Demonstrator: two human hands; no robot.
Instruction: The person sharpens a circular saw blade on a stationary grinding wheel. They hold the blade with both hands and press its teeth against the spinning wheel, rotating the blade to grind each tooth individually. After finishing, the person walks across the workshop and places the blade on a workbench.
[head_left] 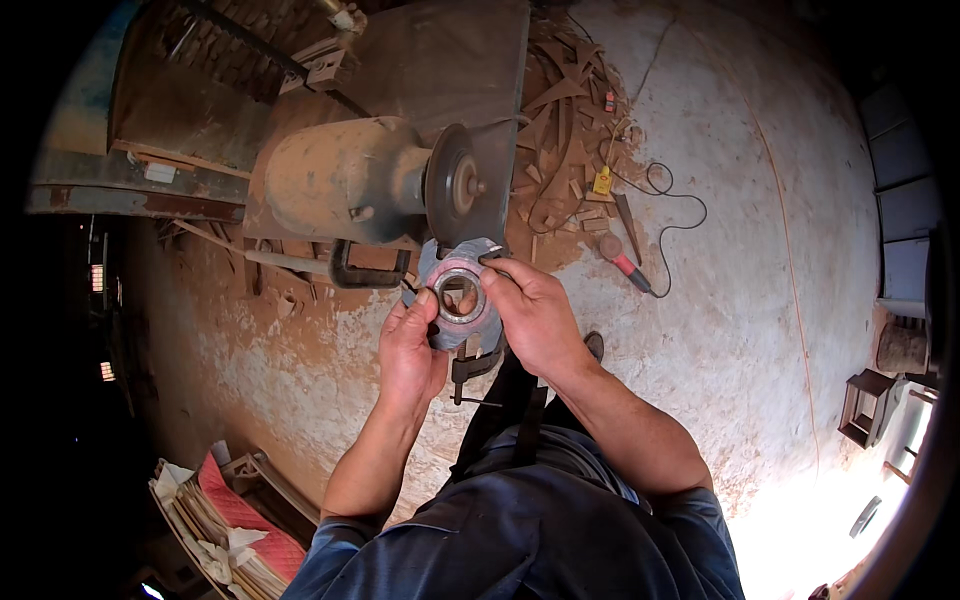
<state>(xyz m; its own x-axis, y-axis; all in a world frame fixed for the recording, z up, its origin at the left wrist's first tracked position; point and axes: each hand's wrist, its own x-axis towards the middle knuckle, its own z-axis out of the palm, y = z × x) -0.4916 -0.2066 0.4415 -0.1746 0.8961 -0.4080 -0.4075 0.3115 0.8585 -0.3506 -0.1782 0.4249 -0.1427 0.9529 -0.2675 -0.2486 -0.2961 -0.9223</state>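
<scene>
Both hands hold a grey, jagged-edged disc (437, 268) with a pinkish ring and a metal-rimmed round hole at its middle. I cannot tell its exact kind. My left hand (408, 350) pinches its left side, thumb on top near the rim. My right hand (535, 315) grips the upper right edge, fingers closed and a small dark piece by the fingertips. Just beyond stands a dust-covered motor (335, 178) with a round grinding disc (455, 175) on its shaft. The held disc is in front of that wheel; whether they touch I cannot tell.
A dark C-clamp (368, 268) grips the bench edge left of my hands; another clamp (472, 372) shows below them. Wood scraps (560, 130) cover the floor at far right, beside a yellow box (602, 182) and a corded angle grinder (628, 265). A stool (866, 408) stands right.
</scene>
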